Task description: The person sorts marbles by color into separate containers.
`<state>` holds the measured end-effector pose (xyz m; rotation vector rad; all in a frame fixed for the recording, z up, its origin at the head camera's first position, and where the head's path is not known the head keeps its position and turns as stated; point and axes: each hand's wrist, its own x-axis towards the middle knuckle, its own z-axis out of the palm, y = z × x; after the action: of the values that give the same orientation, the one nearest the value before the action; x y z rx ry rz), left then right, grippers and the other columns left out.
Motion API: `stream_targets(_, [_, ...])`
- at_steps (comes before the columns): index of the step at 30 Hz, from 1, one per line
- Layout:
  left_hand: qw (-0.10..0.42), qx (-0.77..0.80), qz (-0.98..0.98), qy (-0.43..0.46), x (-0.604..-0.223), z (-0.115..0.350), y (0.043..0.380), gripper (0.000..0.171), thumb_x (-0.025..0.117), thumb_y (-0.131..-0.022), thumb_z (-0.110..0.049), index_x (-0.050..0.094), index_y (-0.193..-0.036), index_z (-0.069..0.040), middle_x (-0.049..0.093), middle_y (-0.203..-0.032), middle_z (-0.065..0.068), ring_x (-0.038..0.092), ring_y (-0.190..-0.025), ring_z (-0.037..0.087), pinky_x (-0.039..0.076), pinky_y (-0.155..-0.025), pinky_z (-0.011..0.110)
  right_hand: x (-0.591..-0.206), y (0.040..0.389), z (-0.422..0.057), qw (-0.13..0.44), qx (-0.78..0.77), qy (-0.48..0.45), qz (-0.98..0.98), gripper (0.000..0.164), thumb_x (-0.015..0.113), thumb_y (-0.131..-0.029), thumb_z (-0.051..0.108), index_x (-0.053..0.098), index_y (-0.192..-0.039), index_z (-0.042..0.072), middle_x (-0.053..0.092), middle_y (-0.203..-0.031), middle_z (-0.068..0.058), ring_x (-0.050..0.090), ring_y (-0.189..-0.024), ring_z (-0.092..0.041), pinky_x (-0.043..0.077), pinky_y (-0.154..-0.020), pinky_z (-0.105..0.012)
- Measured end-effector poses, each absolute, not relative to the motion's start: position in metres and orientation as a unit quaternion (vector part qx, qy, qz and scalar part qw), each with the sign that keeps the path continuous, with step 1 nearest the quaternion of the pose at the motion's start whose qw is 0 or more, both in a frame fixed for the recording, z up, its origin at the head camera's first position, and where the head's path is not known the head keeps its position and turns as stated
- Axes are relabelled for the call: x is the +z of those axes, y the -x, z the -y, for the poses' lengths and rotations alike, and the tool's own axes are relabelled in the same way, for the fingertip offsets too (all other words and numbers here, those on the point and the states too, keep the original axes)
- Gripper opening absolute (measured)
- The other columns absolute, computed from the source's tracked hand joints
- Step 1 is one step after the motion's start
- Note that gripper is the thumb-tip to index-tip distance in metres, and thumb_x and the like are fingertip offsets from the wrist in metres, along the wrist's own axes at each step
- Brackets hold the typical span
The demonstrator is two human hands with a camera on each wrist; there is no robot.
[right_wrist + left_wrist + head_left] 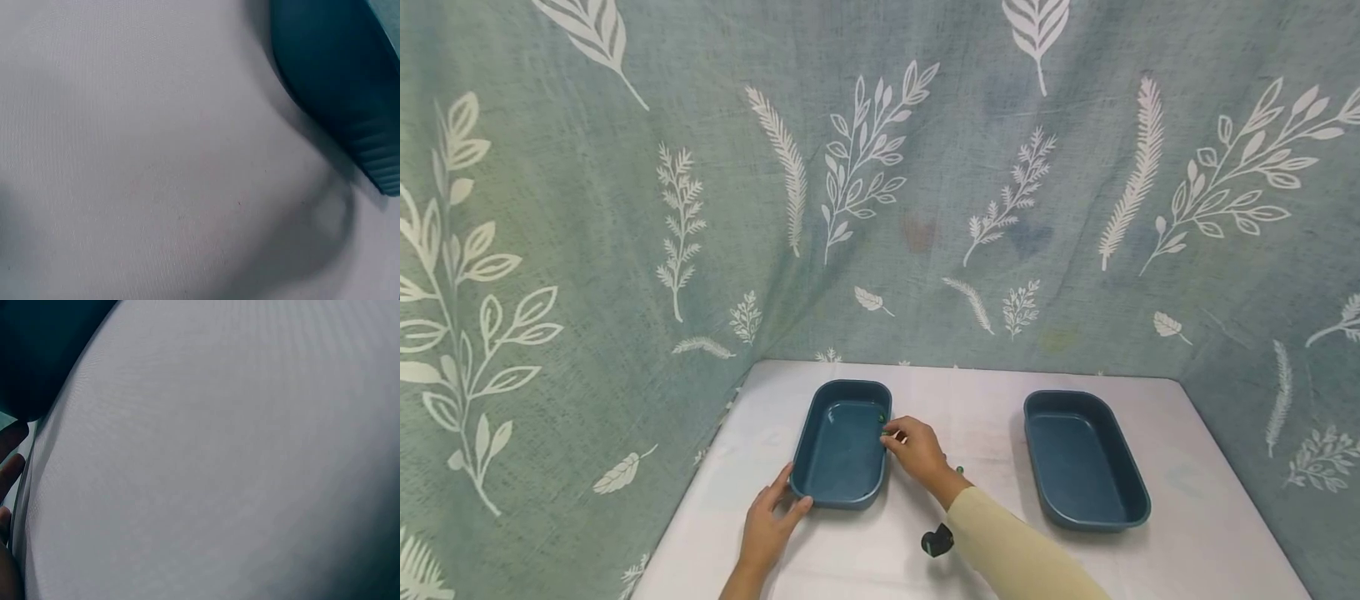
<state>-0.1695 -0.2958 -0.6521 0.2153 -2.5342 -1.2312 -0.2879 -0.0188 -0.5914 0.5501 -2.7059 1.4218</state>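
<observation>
Two blue-teal trays appear in the head view. My left hand touches the near left corner of the left tray, its fingers along the side and the thumb by the front rim. Over that tray's right rim, my right hand pinches a small green thing, mostly covered by the fingertips; its kind cannot be made out. Another green bit shows just beyond it at the rim. In the left wrist view, fingers show at the edge below the dark tray.
The second tray stands to the right on the white-covered table. A small black object is beside the right sleeve, and a green spot shows by the right wrist. A leaf-patterned cloth hangs behind.
</observation>
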Motion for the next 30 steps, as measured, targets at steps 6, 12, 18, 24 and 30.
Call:
stream_targets(6, [0.157, -0.434, 0.884, -0.073, -0.651, 0.291, 0.175, 0.072, 0.077, -0.08, -0.048, 0.049, -0.144, -0.029, 0.069, -0.113, 0.007, 0.053, -0.119, 0.031, 0.041, -0.1, 0.054, -0.589, 0.293, 0.019, 0.011, 0.446, -0.167, 0.879, 0.019, 0.071, -0.091, 0.023, 0.07, -0.109, 0.016, 0.062, -0.094, 0.011, 0.056, -0.085, -0.008, 0.05, -0.067, -0.021])
stream_targets(12, [0.154, -0.43, 0.887, -0.073, -0.654, 0.294, 0.175, 0.074, 0.076, -0.08, -0.052, 0.048, -0.145, -0.029, 0.069, -0.113, 0.006, 0.054, -0.118, 0.03, 0.04, -0.101, 0.054, -0.59, 0.293, 0.021, 0.008, 0.463, -0.158, 0.872, 0.018, 0.072, -0.09, 0.021, 0.07, -0.107, 0.014, 0.062, -0.094, 0.009, 0.056, -0.084, -0.008, 0.05, -0.064, -0.022])
stream_targets(18, [0.148, -0.417, 0.893, -0.079, -0.661, 0.3, 0.172, 0.074, 0.074, -0.081, -0.055, 0.047, -0.145, -0.03, 0.069, -0.112, 0.006, 0.055, -0.116, 0.03, 0.039, -0.1, 0.056, -0.593, 0.288, 0.025, -0.004, 0.478, -0.153, 0.865, 0.017, 0.073, -0.089, 0.018, 0.07, -0.106, 0.014, 0.063, -0.097, 0.008, 0.057, -0.084, -0.009, 0.051, -0.065, -0.022])
stream_targets(24, [0.137, -0.41, 0.897, -0.09, -0.662, 0.299, 0.171, 0.076, 0.072, -0.081, -0.057, 0.045, -0.147, -0.029, 0.068, -0.114, 0.008, 0.055, -0.116, 0.031, 0.039, -0.098, 0.058, -0.599, 0.289, 0.027, -0.007, 0.479, -0.153, 0.865, 0.017, 0.073, -0.089, 0.019, 0.07, -0.105, 0.015, 0.062, -0.097, 0.01, 0.055, -0.083, -0.007, 0.05, -0.065, -0.021])
stream_targets(30, [0.141, -0.404, 0.9, -0.088, -0.658, 0.297, 0.172, 0.077, 0.072, -0.081, -0.058, 0.046, -0.146, -0.028, 0.067, -0.115, 0.01, 0.056, -0.115, 0.032, 0.04, -0.097, 0.058, -0.598, 0.289, 0.025, -0.001, 0.488, -0.154, 0.859, 0.017, 0.074, -0.088, 0.017, 0.07, -0.105, 0.015, 0.061, -0.096, 0.01, 0.056, -0.081, -0.007, 0.05, -0.065, -0.022])
